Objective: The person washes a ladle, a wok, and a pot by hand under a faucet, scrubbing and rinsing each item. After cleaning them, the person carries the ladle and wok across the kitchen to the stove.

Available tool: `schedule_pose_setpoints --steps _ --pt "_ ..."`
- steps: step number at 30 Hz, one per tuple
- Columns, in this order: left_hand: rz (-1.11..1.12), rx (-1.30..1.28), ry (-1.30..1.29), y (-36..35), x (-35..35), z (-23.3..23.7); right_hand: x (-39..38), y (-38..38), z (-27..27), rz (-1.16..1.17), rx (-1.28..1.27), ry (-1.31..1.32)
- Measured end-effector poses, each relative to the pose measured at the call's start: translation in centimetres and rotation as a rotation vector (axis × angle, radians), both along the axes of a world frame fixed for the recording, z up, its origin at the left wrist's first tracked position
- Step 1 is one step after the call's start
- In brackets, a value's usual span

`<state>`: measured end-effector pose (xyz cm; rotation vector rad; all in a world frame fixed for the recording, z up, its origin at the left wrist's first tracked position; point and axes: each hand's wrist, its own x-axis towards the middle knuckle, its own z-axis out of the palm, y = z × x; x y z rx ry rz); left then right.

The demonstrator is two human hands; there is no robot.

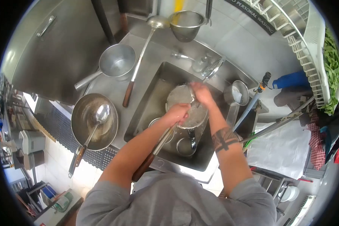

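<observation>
Both my hands are over the steel sink [147, 109]. My left hand [177, 113] is closed around the metal shaft of a long ladle whose wooden handle [143, 167] points back toward me. My right hand [201, 94] presses on the soapy round strainer or ladle bowl [179, 98] held above the basin. Below it in the sink lie a small pot with a black handle [188, 145] and another round bowl [154, 122], partly hidden by my arm.
On the counter to the left stand a wok with a ladle in it [94, 120], a saucepan [116, 62] and a long ladle [139, 64]. A strainer [186, 24] hangs above. The tap [213, 67], a metal cup [237, 92] and a white dish rack [309, 49] are to the right.
</observation>
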<state>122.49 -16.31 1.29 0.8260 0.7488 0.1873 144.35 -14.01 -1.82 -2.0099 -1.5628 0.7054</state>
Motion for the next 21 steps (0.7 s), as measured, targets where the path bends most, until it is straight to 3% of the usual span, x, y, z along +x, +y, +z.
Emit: schedule_pose_setpoints --steps 1,2,4,5,9,11,12,14,15,17,18,20,21 --pt "-0.064 0.315 0.204 0.3 0.6 -2.5 -3.5 -1.3 4.7 -0.104 -0.026 0.266" --pt "-0.049 0.312 0.209 0.5 0.9 -4.8 -3.6 -1.2 4.4 -0.088 -0.029 0.268" --pt "-0.384 1.251 0.566 0.5 1.0 -6.6 -3.7 -1.1 3.4 -0.088 0.123 0.540" --pt "-0.386 1.252 0.577 0.1 1.0 -6.1 -3.8 -1.1 3.9 -0.103 0.110 0.671" --pt "-0.385 1.191 0.726 -2.6 1.1 0.2 -2.5 -0.2 -0.6 -0.216 -0.044 0.602" --pt "-0.368 1.155 0.786 -3.2 1.5 0.3 -3.5 -0.9 -1.3 -0.316 0.215 0.310" --pt "-0.426 1.201 0.788 -3.2 1.9 -0.9 -3.7 -1.1 -1.6 -0.321 0.222 0.322" --pt "-0.494 1.252 0.797 -2.9 1.7 -1.9 -3.5 -1.0 -4.5 -0.246 -0.157 0.850" --pt "-0.543 1.252 0.803 -2.7 1.2 -2.1 -3.4 -0.6 -5.8 -0.248 -0.151 0.863" --pt "-0.602 1.251 0.812 -2.7 0.5 -1.9 -3.5 0.1 -7.0 0.154 -0.151 -0.567" --pt "-0.569 1.189 0.863 -2.9 0.4 -1.8 -3.8 0.0 -7.6 0.144 -0.153 -0.557" --pt "-0.542 1.133 0.905 -2.9 0.5 0.4 -4.9 -0.1 -5.7 -0.122 0.077 0.200" --pt "-0.619 1.176 0.889 -2.8 0.6 2.2 -4.6 -0.2 -4.6 -0.126 0.075 0.198"
